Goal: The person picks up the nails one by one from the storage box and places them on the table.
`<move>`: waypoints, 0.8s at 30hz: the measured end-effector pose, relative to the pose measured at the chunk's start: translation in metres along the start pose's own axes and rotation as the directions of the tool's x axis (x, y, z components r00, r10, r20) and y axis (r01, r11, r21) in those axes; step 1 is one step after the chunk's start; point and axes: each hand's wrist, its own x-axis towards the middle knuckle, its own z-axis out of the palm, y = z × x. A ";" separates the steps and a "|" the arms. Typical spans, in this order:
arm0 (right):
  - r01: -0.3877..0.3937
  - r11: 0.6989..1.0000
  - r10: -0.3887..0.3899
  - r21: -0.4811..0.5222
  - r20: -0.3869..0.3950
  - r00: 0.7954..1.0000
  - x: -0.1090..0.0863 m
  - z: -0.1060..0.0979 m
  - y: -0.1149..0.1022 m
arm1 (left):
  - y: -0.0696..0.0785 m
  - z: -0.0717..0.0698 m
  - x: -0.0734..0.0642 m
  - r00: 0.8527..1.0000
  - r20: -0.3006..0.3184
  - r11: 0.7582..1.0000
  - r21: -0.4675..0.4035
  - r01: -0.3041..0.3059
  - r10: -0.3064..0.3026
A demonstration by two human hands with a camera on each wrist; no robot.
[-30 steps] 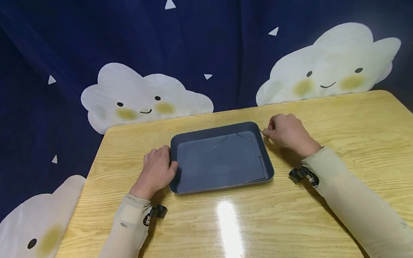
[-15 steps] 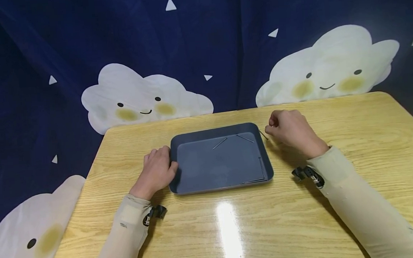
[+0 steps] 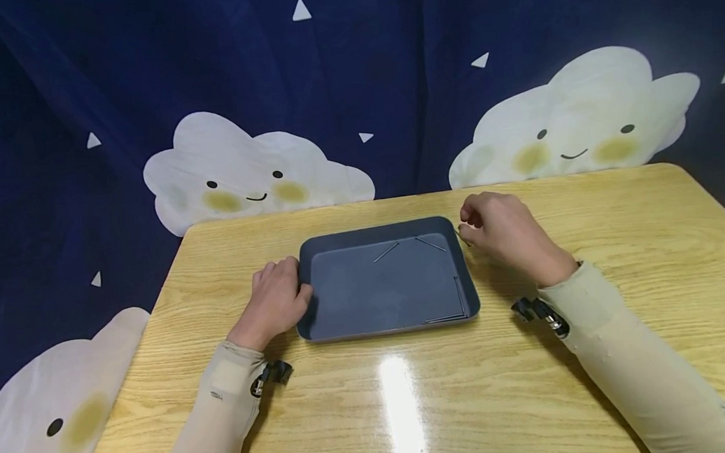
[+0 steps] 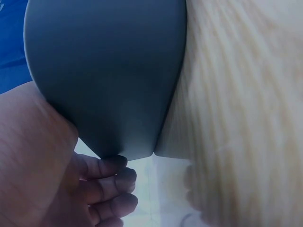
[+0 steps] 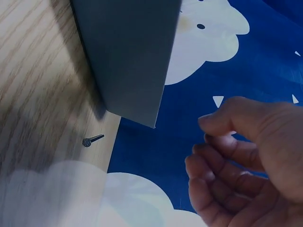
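wood-grain table [image 3: 325, 411], left grip [image 3: 273, 299] clasping gray tray [image 3: 379, 288], right grip [image 3: 507, 234] loose near a nail [image 5: 94, 139], sleeve print [image 3: 216, 395] unreadable

Place: looks like a recording corner; home or studio, I can't tell.
Curtain [image 3: 383, 63]: navy, with smiling clouds [image 3: 238, 158], close behind the table [image 3: 325, 411].
Table: pale wood grain, glossy with glare.
Cameras [image 3: 277, 372]: black, one at each wrist.

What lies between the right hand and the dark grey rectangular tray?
A thin metal nail on the pale wooden table; the head view shows it beside the tray, partly hidden by the right hand.
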 end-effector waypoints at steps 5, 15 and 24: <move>0.077 0.997 -0.077 0.002 -0.012 0.997 -0.001 0.003 -0.002 | 0.000 0.000 0.000 1.000 0.002 1.000 -0.002 0.005 -0.005; 0.162 0.986 -0.163 0.025 0.037 0.986 -0.002 0.009 -0.008 | -0.002 0.000 0.000 1.000 -0.005 1.000 -0.001 -0.007 0.007; 0.271 0.962 -0.268 -0.021 0.091 0.959 -0.005 0.017 -0.015 | -0.003 0.001 0.001 1.000 -0.007 1.000 -0.006 -0.008 0.008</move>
